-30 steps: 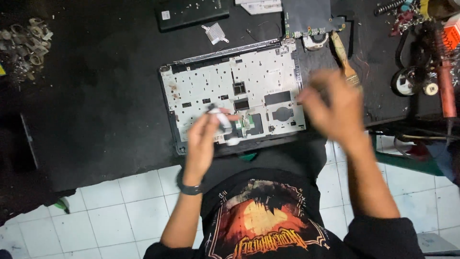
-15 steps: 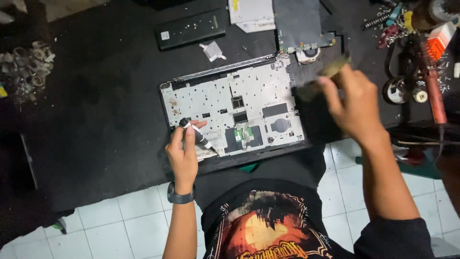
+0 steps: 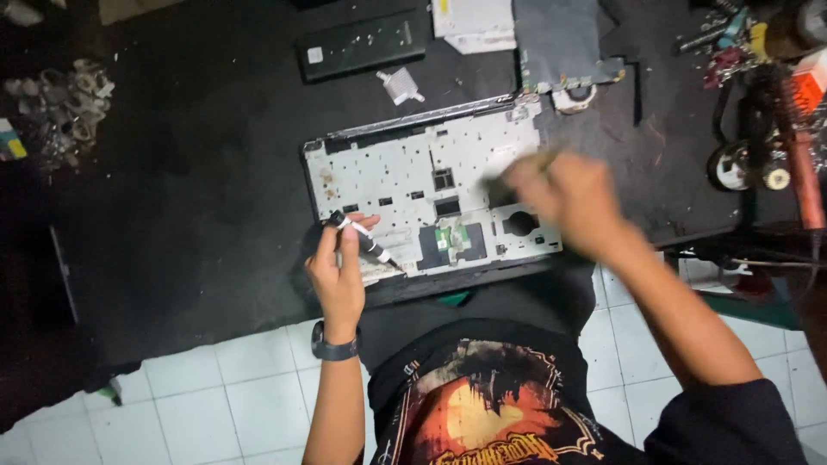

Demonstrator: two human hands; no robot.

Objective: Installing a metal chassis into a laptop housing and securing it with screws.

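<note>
Laptop shell on the black mat, both hands busy

Clutter first, far left: a pile of small metal rings and bits [image 3: 56, 108] sits at the edge of the black mat [image 3: 189, 215], well apart from everything else. Near the top of the mat lies a long black battery-like bar [image 3: 362, 45], and just right of it a small silvery bracket [image 3: 401, 84].

Middle of the view is the main thing, a stripped grey laptop shell [image 3: 405, 176] lying flat on the mat, inner side up, with dark cutouts and a green bit of board near its lower edge. The left hand [image 3: 338, 274], with a dark watch on the wrist, rests at the shell's lower left corner and pinches a thin black-and-white pen-like tool [image 3: 366, 244], held slanted with its tip down on the shell.

The right hand [image 3: 568, 200] is over the shell's right half and badly blurred. It's curled around something like a brush handle, but I can't tell exactly how tight the grip is.

Above the shell sits a dark grey board or panel [image 3: 560, 39]. Far right: a heap of tools and cables [image 3: 767, 103], including a red-handled one.
</note>
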